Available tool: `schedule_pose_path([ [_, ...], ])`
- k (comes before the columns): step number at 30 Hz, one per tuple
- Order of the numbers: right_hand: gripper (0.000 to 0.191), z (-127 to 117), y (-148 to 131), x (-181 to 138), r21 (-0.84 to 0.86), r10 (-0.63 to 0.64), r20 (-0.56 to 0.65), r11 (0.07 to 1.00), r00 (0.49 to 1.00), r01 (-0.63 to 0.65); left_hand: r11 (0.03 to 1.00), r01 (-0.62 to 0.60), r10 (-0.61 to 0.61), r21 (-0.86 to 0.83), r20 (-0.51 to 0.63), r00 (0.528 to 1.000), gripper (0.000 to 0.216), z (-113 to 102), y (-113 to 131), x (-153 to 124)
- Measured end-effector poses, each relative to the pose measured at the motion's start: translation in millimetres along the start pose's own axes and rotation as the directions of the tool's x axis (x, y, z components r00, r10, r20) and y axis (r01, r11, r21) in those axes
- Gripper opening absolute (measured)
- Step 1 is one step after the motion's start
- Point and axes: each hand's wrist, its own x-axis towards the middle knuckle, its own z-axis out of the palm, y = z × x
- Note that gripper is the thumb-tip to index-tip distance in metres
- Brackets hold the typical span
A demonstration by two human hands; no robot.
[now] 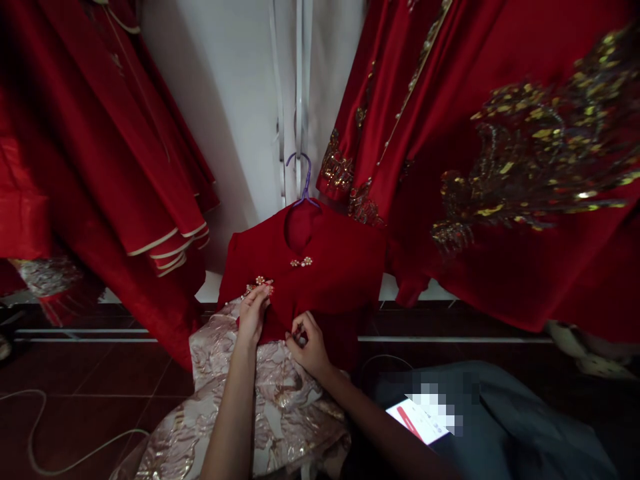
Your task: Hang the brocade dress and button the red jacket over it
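Forearms (229,407), red garment (335,267) beneath left fingers (259,293), pinched on ornament (260,281), and right fingers (309,325), pressed together.

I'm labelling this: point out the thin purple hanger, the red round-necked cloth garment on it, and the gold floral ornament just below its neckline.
Thin purple hanger (305,191): head view, its neck, below the hook.
Red round-necked cloth garment (327,283): head view, its front.
Gold floral ornament (302,263): head view, its middle.
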Motion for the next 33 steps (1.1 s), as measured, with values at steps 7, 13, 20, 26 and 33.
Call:
schedule_pose_path([
  [7, 0.015, 0, -1, 1, 0.001, 0.030, 0.005, 1.000, 1.000, -0.030, 1.000, -0.003, 0.003, 0.017, 0.018, 1.000, 0.029, 3, 2, -2],
  [13, 0.015, 0, -2, 1, 0.001, 0.031, -0.004, 1.000, 1.000, -0.031, 0.999, 0.044, -0.046, 0.025, 0.077, 0.996, 0.034, 2, 1, -4],
  [20, 0.017, -1, -1, 1, 0.011, 0.029, -0.015, 1.000, 0.999, -0.028, 0.841, -0.331, 0.165, 0.428, 0.380, 0.910, 0.030, 43, 31, -14],
  [26, 0.016, 0, 1, 1, 0.028, 0.042, -0.019, 0.999, 0.999, -0.042, 0.389, -0.664, 0.330, 0.639, 0.576, 0.748, 0.030, 82, 50, -7],
  [33, 0.015, -2, 0, 1, 0.036, 0.027, -0.026, 0.999, 0.999, -0.026, -0.172, -0.732, 0.165, 0.659, 0.752, 0.638, 0.022, 94, 70, 11],
])
